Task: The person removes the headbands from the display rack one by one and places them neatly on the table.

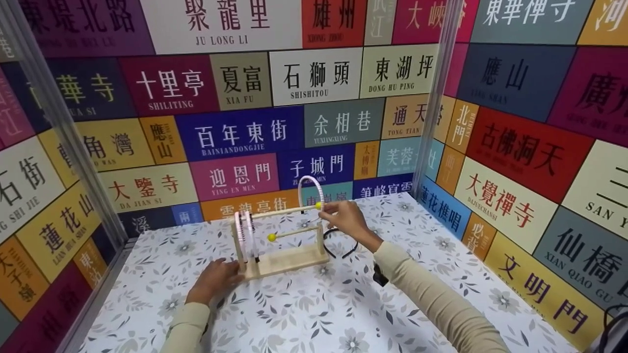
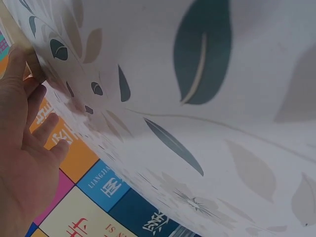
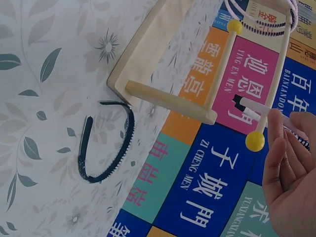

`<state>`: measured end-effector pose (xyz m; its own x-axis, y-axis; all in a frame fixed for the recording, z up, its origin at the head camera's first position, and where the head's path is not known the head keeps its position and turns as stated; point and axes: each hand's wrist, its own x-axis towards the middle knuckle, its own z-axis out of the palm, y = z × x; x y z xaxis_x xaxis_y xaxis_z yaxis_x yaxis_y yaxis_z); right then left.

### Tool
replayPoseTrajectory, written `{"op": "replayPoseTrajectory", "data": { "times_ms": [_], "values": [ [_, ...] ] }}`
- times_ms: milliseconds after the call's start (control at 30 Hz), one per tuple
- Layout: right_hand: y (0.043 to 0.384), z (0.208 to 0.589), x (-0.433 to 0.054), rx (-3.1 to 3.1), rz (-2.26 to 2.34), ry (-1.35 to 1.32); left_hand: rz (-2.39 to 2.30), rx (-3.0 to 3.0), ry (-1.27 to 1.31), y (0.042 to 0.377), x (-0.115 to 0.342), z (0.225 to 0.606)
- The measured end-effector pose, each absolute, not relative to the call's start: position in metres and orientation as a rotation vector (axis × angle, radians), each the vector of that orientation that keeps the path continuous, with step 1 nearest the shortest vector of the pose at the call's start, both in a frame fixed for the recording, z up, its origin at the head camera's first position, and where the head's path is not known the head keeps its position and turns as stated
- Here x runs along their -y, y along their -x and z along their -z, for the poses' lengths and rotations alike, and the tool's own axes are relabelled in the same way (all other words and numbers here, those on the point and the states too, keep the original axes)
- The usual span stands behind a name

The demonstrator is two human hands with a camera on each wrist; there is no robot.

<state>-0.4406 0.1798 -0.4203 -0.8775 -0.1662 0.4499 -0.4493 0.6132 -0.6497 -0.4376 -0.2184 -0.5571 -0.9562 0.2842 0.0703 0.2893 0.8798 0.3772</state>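
Observation:
A pale wooden display rack point(image 1: 289, 261) stands on the table, with two rods ending in yellow balls. My left hand point(image 1: 218, 279) holds the left end of its base; in the left wrist view, the fingers of that hand point(image 2: 27, 143) meet the wood's edge. My right hand point(image 1: 347, 219) pinches a white beaded headband point(image 1: 311, 182) at the upper rod's ball end. Its black-tipped end point(image 3: 239, 102) shows beside the rod in the right wrist view, near the yellow ball point(image 3: 255, 141). More pale headbands point(image 1: 250, 235) hang at the upper rod's left end.
A black toothed headband point(image 3: 129, 129) lies on the table behind the rack's right side. The lower rod point(image 1: 299, 232) bears nothing visible. A floral cloth covers the table point(image 1: 294, 314); panels of coloured signs point(image 1: 240, 132) stand behind and at both sides.

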Motion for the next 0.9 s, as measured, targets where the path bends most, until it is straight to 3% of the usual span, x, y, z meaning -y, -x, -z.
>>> {"op": "replayPoseTrajectory", "data": {
  "times_ms": [900],
  "values": [
    [0.446,0.425,-0.232,2.472,-1.097,-0.389,0.459,2.972,0.546,0.437,0.218,0.558]
  ]
}}
